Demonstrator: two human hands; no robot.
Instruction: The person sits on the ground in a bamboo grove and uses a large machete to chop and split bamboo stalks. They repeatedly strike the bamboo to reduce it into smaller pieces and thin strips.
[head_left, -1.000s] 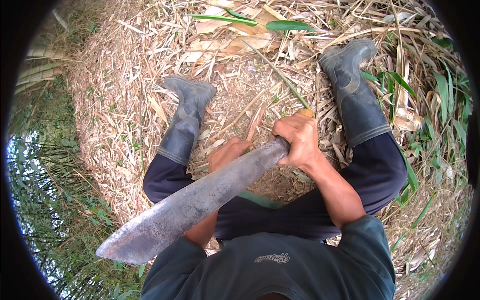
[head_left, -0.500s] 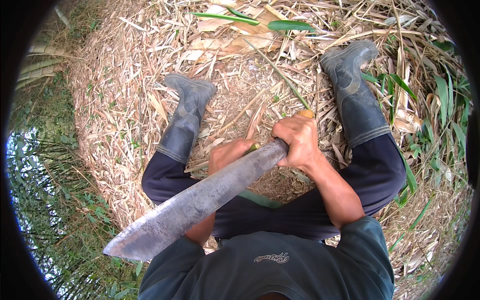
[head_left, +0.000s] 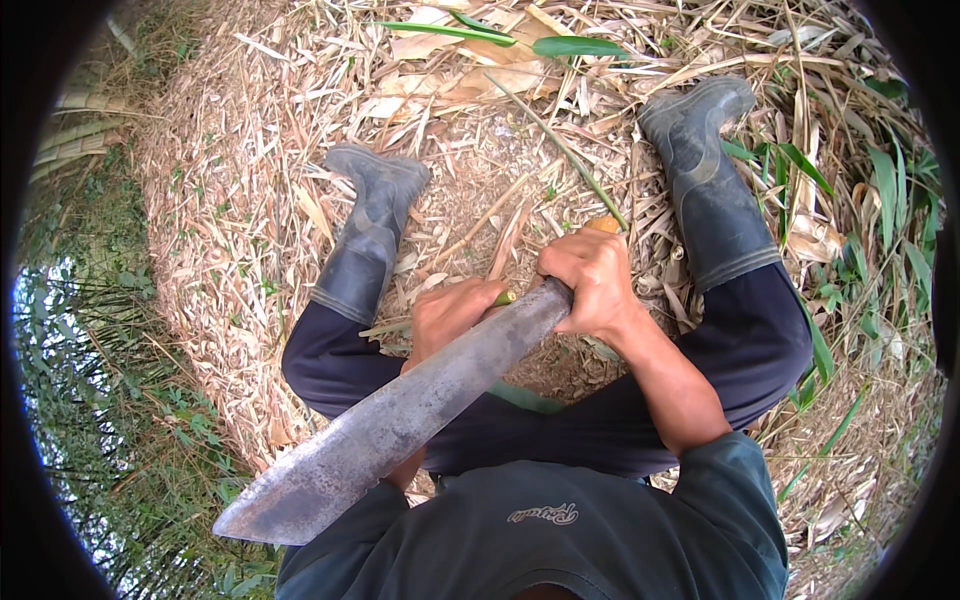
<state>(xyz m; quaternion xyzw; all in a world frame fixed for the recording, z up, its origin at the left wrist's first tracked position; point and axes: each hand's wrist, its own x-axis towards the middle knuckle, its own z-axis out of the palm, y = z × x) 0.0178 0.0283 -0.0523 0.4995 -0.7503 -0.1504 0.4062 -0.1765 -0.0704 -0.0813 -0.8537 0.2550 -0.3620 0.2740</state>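
Note:
A broad machete (head_left: 400, 420) with a dull, spotted blade slants across my lap, its tip at the lower left. My right hand (head_left: 592, 275) is closed round its handle, whose wooden end (head_left: 603, 225) shows beyond my fist. Partly behind the blade, my left hand (head_left: 455, 312) is closed on a thin green stalk (head_left: 505, 298), of which the cut end pokes out beside the fingers. The blade hides part of that hand, its forearm and most of the stalk. I cannot tell whether the edge touches the stalk.
My booted legs spread to both sides, with a left boot (head_left: 375, 210) and a right boot (head_left: 705, 170). Between them a thin green stem (head_left: 560, 145) lies on dry leaf litter (head_left: 260, 150). Green leaves (head_left: 580, 47) lie beyond; plants (head_left: 885, 200) grow at right.
The machete's tip has swung slightly down toward me, and the blade sits a little lower. My left hand shows more above the blade. Both hands keep their hold.

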